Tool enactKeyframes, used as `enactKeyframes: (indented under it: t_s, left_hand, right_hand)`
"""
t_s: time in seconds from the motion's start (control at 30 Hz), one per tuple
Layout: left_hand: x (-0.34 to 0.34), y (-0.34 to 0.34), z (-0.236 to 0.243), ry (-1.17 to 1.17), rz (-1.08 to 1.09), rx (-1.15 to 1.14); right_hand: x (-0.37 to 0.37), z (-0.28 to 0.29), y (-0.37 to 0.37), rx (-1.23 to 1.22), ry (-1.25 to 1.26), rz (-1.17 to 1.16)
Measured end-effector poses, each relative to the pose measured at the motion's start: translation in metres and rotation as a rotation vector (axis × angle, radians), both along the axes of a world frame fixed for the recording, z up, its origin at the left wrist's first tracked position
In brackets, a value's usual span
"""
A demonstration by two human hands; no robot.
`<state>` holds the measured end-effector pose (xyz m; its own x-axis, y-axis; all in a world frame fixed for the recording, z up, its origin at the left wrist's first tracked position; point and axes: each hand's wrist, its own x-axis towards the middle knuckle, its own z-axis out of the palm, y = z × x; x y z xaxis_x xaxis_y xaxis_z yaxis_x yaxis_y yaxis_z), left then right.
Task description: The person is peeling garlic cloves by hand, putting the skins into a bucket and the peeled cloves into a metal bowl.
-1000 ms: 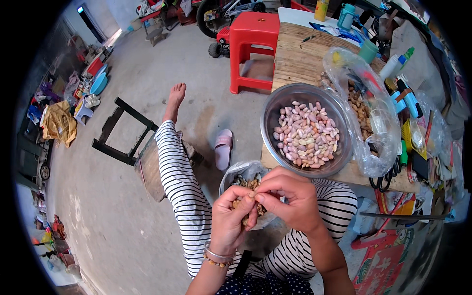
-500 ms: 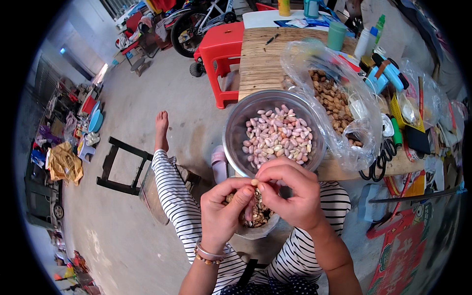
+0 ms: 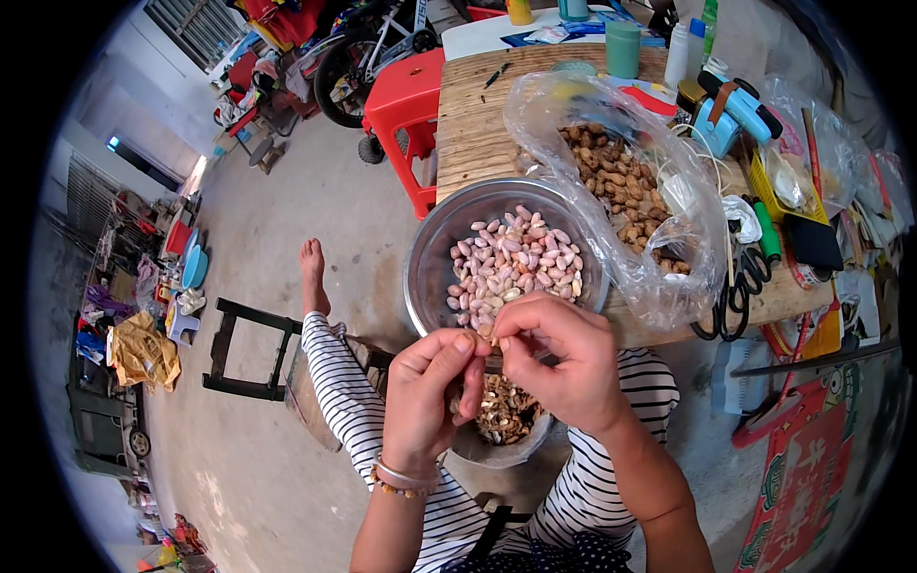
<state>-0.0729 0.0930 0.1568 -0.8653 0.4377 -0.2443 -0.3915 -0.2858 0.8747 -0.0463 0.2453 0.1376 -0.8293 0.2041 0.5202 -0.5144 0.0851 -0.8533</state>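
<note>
Just past the near rim of the steel bowl (image 3: 413, 277), my left hand (image 3: 425, 387) and my right hand (image 3: 565, 361) meet fingertip to fingertip. A small peanut (image 3: 487, 332) is pinched between them, partly covered by the fingers. The left hand's lower fingers curl inward; whatever lies in that palm is mostly hidden. Pink shelled peanut kernels (image 3: 516, 263) are heaped in the bowl. Below my hands, between my knees, a container (image 3: 506, 458) holds broken brown peanut shells (image 3: 504, 411).
On the wooden table (image 3: 468, 134), a clear plastic bag (image 3: 535, 110) of unshelled peanuts (image 3: 621, 186) lies right of the bowl. Black-handled scissors (image 3: 735, 296) hang near the table's edge. A red stool (image 3: 401, 91) stands left of the table, and a dark wooden frame (image 3: 224, 349) farther left.
The view has shifted, so the table and bowl sit farther left. Both hands stay together at the peanut, with the fingers slightly repositioned and more of the shells visible beneath.
</note>
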Motion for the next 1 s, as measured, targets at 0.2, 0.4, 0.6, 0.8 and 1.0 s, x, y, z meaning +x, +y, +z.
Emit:
enactKeyframes:
  t_s: [0.2,0.4,0.6,0.8,1.0]
  left_hand:
    - [-0.003,0.006,0.000,0.010,0.070,-0.047]
    - [0.014,-0.019,-0.007,0.054,0.137,-0.083]
    - [0.045,-0.066,-0.057,-0.028,0.238,-0.272]
    - [0.059,-0.086,-0.100,-0.143,0.234,-0.373]
    - [0.061,-0.097,-0.109,-0.263,0.242,-0.255]
  right_hand:
    - [-0.004,-0.007,0.000,-0.206,-0.158,0.032]
    - [0.008,0.003,-0.002,0.067,-0.021,0.189]
    - [0.024,-0.028,-0.039,0.492,-0.111,0.367]
    - [0.019,-0.054,-0.059,0.688,-0.230,0.342]
    - [0.018,-0.070,-0.077,0.650,-0.381,0.408]
